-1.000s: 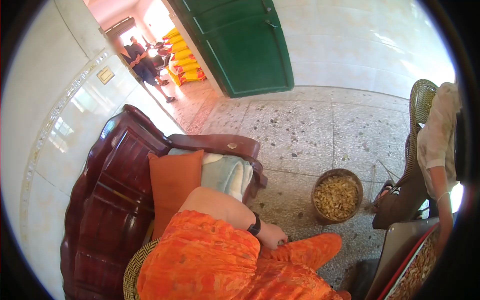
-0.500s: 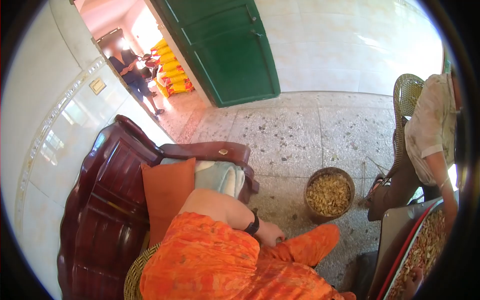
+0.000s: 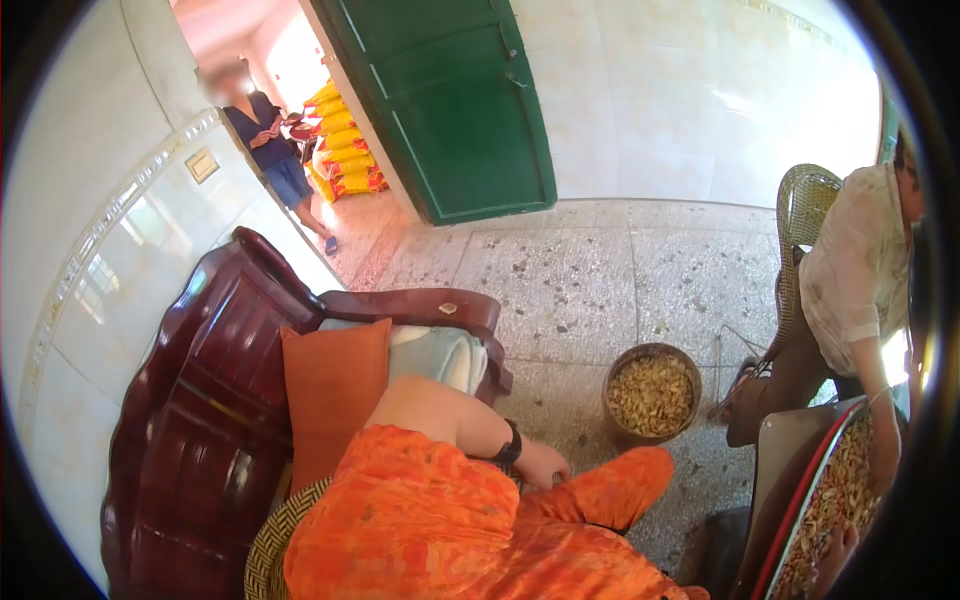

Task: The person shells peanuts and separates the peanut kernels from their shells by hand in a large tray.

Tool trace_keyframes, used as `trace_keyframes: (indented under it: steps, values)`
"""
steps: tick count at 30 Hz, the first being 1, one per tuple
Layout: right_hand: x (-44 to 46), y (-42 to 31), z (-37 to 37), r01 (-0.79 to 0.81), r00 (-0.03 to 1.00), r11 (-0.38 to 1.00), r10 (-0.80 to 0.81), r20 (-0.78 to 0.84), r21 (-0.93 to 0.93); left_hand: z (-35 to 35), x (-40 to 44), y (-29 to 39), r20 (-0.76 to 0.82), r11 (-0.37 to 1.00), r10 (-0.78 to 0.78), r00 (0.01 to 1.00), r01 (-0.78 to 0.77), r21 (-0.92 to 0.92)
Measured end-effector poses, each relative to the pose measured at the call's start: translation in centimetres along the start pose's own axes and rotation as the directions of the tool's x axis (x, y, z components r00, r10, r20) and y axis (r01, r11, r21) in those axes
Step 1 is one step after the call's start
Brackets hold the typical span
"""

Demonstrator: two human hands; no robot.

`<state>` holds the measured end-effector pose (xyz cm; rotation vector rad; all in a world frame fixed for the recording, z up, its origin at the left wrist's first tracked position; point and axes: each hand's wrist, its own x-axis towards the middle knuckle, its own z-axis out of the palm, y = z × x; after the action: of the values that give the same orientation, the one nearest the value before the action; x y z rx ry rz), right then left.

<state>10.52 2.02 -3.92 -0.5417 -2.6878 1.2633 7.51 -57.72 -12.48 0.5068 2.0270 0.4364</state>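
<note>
My left hand [image 3: 541,466], with a black watch [image 3: 510,444] on its wrist, rests on the orange patterned clothing [image 3: 600,492] at my knee. Its fingers are curled; what they hold, if anything, is hidden. At the lower right, what appears to be my right hand [image 3: 838,550] reaches into a red-rimmed tray [image 3: 797,527] of what look like peanuts [image 3: 840,480]. Its fingers look bent together, but anything between them is too small to name. On the tray's far side, a co-worker's hand [image 3: 884,462] is also in the peanuts.
A bucket [image 3: 607,425] of tan shells stands on the speckled floor. The co-worker [image 3: 858,265] sits on a woven chair [image 3: 797,205]. A dark wooden bench [image 3: 200,420] holds an orange cushion [image 3: 338,395]. Another person [image 3: 270,145] stands near stacked yellow sacks [image 3: 343,150], beside a green door [image 3: 450,120].
The co-worker's hand has moved lower into the tray. The hand at the lower right has shifted slightly. My left hand stays at my knee. The view has tilted slightly.
</note>
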Motion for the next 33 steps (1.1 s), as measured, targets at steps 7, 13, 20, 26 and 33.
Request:
trace_keyframes:
  steps: [7,13,20,26,33]
  values:
    - [0.4,0.4,0.1,0.027,0.999,0.999,-0.027,-0.026,0.023,0.7,1.3,-1.3,0.020,0.999,-0.019,1.000,0.020,-0.035]
    - [0.4,0.9,0.0,0.045,0.998,0.998,-0.043,-0.041,0.039,-0.8,-0.4,0.7,0.070,1.000,-0.013,0.997,0.013,0.003]
    - [0.2,1.5,0.0,0.077,0.996,0.995,-0.073,-0.056,0.063,-0.4,0.1,0.1,0.086,0.999,-0.019,0.996,0.022,-0.035]
    - [0.4,2.0,-0.2,0.121,0.991,0.989,-0.115,-0.065,0.083,-0.5,0.8,-0.2,0.094,1.000,-0.001,0.996,0.001,-0.006]
    - [0.8,1.3,0.3,0.116,0.992,0.984,-0.109,-0.057,0.134,-0.1,1.2,-0.7,0.081,1.000,-0.002,0.997,0.001,0.005]
